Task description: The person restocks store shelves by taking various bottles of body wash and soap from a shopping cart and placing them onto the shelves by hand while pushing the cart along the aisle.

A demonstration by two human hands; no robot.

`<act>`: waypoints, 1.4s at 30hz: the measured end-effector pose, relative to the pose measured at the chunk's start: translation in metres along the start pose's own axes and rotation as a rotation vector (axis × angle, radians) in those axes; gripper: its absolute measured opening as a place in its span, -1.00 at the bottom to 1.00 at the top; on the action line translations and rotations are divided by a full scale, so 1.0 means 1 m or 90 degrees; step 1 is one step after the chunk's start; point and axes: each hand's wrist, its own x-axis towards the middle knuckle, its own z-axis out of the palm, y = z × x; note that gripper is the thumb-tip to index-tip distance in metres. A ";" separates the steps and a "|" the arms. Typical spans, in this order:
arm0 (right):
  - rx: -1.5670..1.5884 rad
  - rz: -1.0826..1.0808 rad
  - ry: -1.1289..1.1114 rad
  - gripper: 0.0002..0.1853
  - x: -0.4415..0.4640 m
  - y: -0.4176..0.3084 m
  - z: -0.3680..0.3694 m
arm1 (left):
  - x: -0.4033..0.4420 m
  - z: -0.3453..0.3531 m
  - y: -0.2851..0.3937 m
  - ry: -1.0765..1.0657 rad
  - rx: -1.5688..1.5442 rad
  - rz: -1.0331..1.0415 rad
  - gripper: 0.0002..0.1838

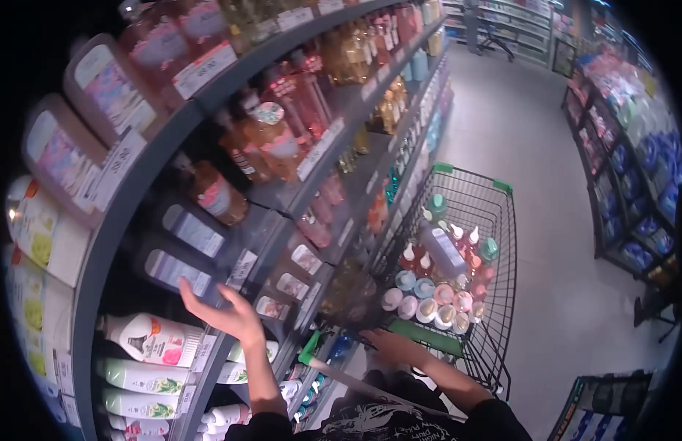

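My left hand (227,314) is raised at the shelf with its fingers apart, nothing held in it. Its fingertips are at or just in front of a dark purple bottle (177,272) with a pale label; whether they touch I cannot tell. A similar bottle (194,229) stands beside that one. My right hand (392,347) is low, near the handle end of a wire shopping cart (511,257) with green corners; its fingers are dark and hard to make out. In the cart, a purple bottle (442,251) lies on top of several pump bottles and round-capped bottles (427,310).
Shelves of bottles with price tags (116,167) rise along the left. White bottles (153,338) and green-white tubes (144,375) lie below my left hand. A grey floor aisle (539,132) runs ahead. Display racks (627,169) line the right, with another dark stand (602,408) at lower right.
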 end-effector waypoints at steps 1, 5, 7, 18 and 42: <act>0.021 -0.028 -0.014 -0.22 -0.003 0.006 -0.008 | -0.030 -0.005 0.005 -0.167 -0.106 0.038 -0.45; 0.186 0.159 0.175 -0.21 0.002 0.054 -0.055 | -0.155 -0.018 0.014 -0.655 -0.282 0.083 -0.67; 0.053 0.200 0.391 -0.11 0.020 0.147 -0.042 | -0.207 -0.024 0.004 -0.770 -0.286 0.063 -0.72; -0.107 0.583 0.399 0.35 0.020 0.285 -0.078 | -0.226 -0.012 0.021 -0.913 -0.150 0.177 -0.81; 0.606 0.034 0.391 -0.11 -0.113 0.032 -0.111 | -0.188 -0.005 0.088 -0.941 -0.604 -0.183 -0.27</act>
